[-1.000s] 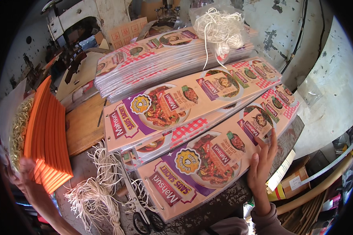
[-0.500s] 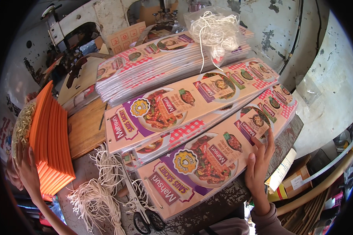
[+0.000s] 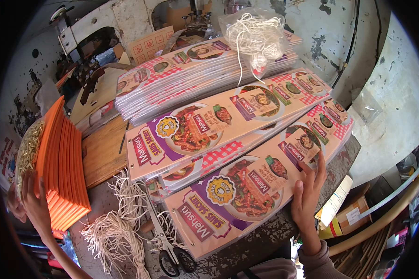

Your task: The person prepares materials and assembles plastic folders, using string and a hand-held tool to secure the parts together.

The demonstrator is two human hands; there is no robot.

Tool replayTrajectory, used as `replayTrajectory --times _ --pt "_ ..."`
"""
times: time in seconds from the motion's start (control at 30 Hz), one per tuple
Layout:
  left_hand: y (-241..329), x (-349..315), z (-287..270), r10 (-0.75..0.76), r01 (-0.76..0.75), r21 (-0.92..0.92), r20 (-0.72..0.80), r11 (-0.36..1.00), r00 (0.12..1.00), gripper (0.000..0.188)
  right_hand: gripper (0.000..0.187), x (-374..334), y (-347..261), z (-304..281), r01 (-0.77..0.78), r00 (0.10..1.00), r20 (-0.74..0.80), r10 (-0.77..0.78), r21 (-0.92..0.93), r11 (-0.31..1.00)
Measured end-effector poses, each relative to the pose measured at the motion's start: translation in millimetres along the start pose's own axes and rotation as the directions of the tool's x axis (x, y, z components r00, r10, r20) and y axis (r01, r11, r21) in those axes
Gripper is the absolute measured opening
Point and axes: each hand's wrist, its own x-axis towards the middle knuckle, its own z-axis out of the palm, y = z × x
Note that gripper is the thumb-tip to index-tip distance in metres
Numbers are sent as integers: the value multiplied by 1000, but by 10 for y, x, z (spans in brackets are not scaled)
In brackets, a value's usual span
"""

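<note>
My right hand (image 3: 306, 197) rests on the lower edge of the nearest long printed banner (image 3: 228, 200), its fingers stretched apart, holding nothing. The banner is peach and purple with food pictures, sleeved in clear plastic, with eyelets at its left end. At the far left, my left hand (image 3: 36, 207) reaches with extended fingers to a heap of small gold-coloured pieces (image 3: 30, 144), beside a stack of orange sheets (image 3: 63, 172). What its fingertips touch is too small to make out. Another patch of fingers shows beside it; whose is unclear. Scissors (image 3: 163, 239) with black handles lie below the banner's left end.
More banners (image 3: 223, 116) lie behind the nearest one, with a thick stack (image 3: 186, 76) farther back. A clear bag of white cord (image 3: 258, 39) sits on that stack. Loose cord bundles (image 3: 114, 237) lie near the scissors. A cardboard box (image 3: 354, 216) stands at right, below the table.
My left hand has shifted slightly at the heap of gold-coloured pieces. My right hand stays put on the banner. The whole view has shifted very slightly.
</note>
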Motion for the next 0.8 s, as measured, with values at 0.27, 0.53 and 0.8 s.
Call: replayTrajectory --times 0.27,0.53,0.8 --pt "252 -141 165 -105 105 -46 -9 993 994 34 36 2 -15 -4 -3 1000 -1 3 2 1000" --pt "353 -134 259 -144 123 -111 -210 986 967 28 35 2 -16 -4 -2 1000 0 2 -3 1000" --pt "328 -99 302 -121 107 -67 -273 992 954 22 35 0 -17 9 -2 1000 -9 2 18 1000"
